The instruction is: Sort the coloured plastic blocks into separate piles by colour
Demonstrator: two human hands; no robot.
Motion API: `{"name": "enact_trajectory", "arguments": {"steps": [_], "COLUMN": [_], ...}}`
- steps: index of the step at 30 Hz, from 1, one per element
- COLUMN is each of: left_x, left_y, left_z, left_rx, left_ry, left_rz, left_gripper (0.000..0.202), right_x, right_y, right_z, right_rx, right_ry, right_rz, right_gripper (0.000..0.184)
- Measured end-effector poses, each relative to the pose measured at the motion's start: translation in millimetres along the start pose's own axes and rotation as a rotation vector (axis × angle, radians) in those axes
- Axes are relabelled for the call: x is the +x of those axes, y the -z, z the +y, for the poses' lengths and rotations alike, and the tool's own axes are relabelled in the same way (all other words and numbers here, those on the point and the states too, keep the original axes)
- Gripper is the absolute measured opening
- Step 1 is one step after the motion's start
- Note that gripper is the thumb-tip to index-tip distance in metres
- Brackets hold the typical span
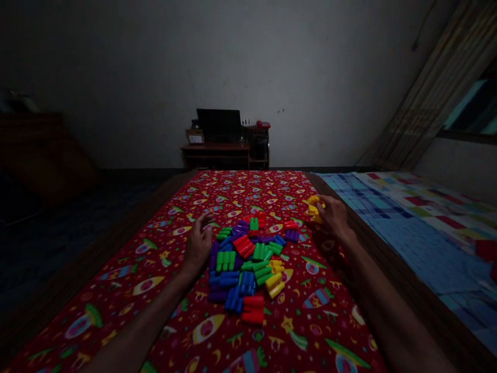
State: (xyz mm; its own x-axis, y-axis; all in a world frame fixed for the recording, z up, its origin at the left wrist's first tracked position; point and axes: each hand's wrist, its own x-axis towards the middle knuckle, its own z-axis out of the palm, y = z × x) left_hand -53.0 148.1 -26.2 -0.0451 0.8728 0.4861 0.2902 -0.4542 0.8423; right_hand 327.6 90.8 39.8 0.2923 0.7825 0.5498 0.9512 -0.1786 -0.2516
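Note:
My right hand point(334, 213) is closed on several yellow ribbed plastic toy blocks point(313, 208) at the right edge of the red cloth. Fingers slightly curled and apart, my left hand point(200, 241) rests beside the left side of a loose pile and holds nothing I can see. Green blocks point(225, 261), blue blocks point(247, 283), red blocks point(253, 310) and purple blocks point(292, 236) make up that pile. Two more yellow blocks point(275, 285) lie at its right side, nearer to me. Whether the held yellow pieces are joined or touch the cloth, I cannot tell.
A red cloth with rocket prints point(147, 305) covers the long surface under the blocks. To the right lies a blue checked sheet point(419, 259). A desk point(215, 147) with a dark monitor point(219, 123) stands at the far wall. The room is dim.

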Motion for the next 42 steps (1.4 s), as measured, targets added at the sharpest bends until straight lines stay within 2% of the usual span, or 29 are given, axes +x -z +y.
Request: {"name": "enact_trajectory", "arguments": {"steps": [3,7,10,13,15,18,21,23,26,29,32,36,39,42], "left_x": [4,2,2,3,3,4,5,5,7,8,7,6,6,6], "left_y": [5.2,5.9,5.2,5.1,5.5,6.5,6.9,6.5,5.3,4.6,4.9,5.1,4.9,5.0], "left_z": [-18,-17,-12,-10,-11,-12,-13,-13,-14,-14,-13,-11,-10,-10], "left_rx": [-0.013,0.007,0.044,0.044,0.030,0.010,0.014,0.020,0.025,0.035,0.038,0.041,0.044,0.050], "left_ry": [0.145,0.198,0.194,0.204,0.209,0.201,0.183,0.179,0.173,0.163,0.162,0.156,0.154,0.153], "left_rz": [0.009,-0.054,-0.082,-0.085,-0.084,-0.093,-0.105,-0.105,-0.102,-0.105,-0.105,-0.112,-0.119,-0.119], "left_gripper": [0.037,0.035,0.034,0.032,0.032,0.033,0.032,0.031,0.030,0.029,0.029,0.028,0.027,0.027], "right_x": [-2,-4,2,5,0,-25,-62,-86,-109,-110,-95,-71,-60,-56], "right_y": [-12,-21,-12,11,28,47,48,40,26,24,31,37,31,20], "right_z": [26,38,31,4,-24,-65,-88,-91,-87,-80,-65,-28,0,19], "right_rx": [-0.057,-0.035,0.036,0.196,0.322,0.377,0.284,0.215,0.109,0.108,0.151,0.000,-0.150,-0.209], "right_ry": [-0.071,-0.082,-0.041,0.015,0.109,0.325,0.518,0.579,0.604,0.570,0.405,0.092,-0.120,-0.197], "right_rz": [-0.052,-0.067,0.004,0.020,-0.094,-0.449,-0.765,-0.817,-0.706,-0.650,-0.570,-0.319,-0.279,-0.245], "right_gripper": [0.032,0.033,0.036,0.034,0.032,0.031,0.015,0.016,0.031,0.033,0.033,0.038,0.037,0.040]}}
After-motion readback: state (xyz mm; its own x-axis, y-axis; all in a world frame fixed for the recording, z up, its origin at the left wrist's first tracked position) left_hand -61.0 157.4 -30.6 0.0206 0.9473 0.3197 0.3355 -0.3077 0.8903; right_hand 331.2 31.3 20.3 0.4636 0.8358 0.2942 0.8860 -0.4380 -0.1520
